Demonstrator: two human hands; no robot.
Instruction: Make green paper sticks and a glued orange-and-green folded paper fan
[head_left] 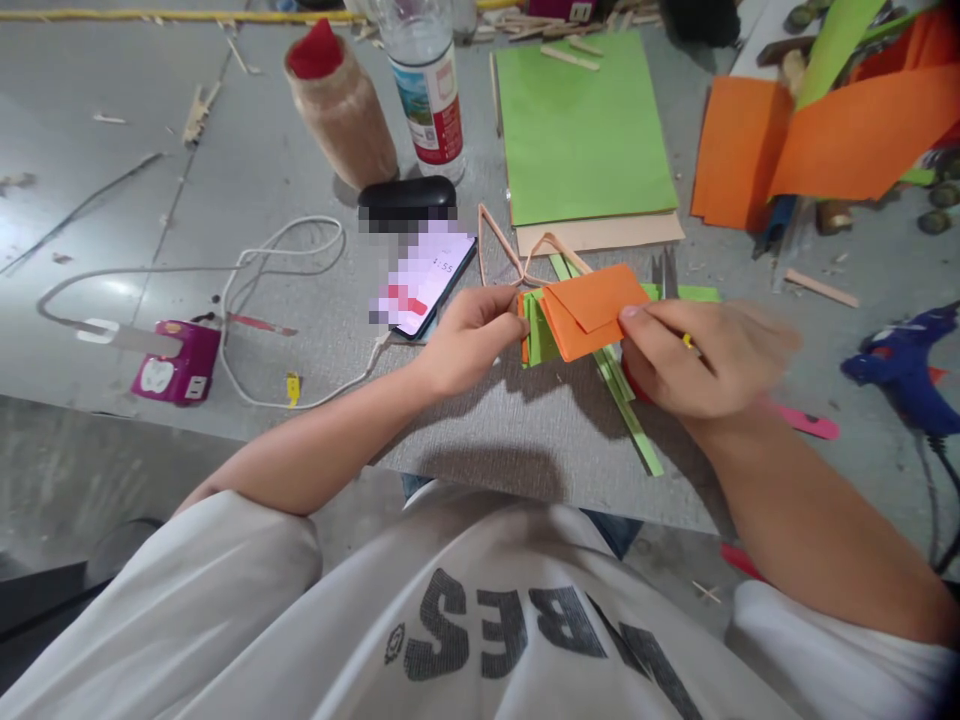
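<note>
A folded orange paper piece [596, 308] is joined to green paper folds [541, 330] at its left. My left hand [476, 335] pinches the left end of these folds between thumb and fingers. At the right edge of the orange piece, my right hand [697, 350] grips it with thumb and finger. Green paper strips [637, 430] lie on the table beneath. Scissor blades [664, 272] show behind my right hand; their handles are mostly hidden. Just behind the paper is a thin bent wooden strip shape [499, 245].
A phone [431, 275], black case [409, 198], bottle [431, 100] and jar [341, 110] stand or lie at the back left. Green sheets [589, 130] lie behind the hands, orange paper [739, 150] at the right. A blue glue gun [907, 365] and a purple power adapter [180, 360] flank them.
</note>
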